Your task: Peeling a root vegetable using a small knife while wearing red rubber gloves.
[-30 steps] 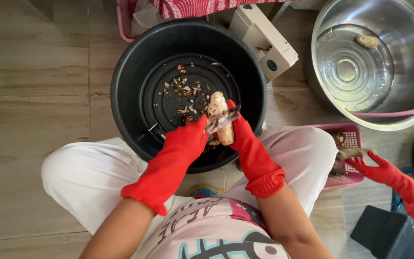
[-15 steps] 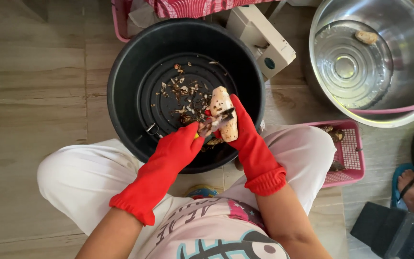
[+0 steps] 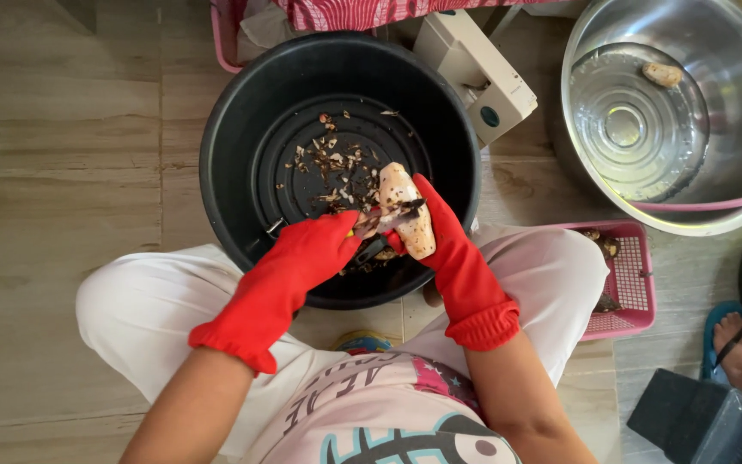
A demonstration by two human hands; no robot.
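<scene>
Left hand point(image 3: 307, 258) (red-gloved) closed around a peeler point(image 3: 384, 219), its blade on a pale root point(image 3: 405, 210) clasped by the right hand point(image 3: 444, 236), over the black tub point(image 3: 234, 129) at five o'clock.

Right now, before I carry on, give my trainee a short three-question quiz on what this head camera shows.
1. True or false: the black tub holds loose peel scraps.
2. Which hand grips the pale root? A) left hand B) right hand C) neither
3. Fill in: one peeled piece lies in the ______ basin at upper right.

Key
1. True: scraps lie scattered on the tub's bottom.
2. B: the right hand, in a red glove, wraps the root over the tub; the left hand holds the peeler against it.
3. Steel: the shiny metal basin, which appears to hold water.
</scene>
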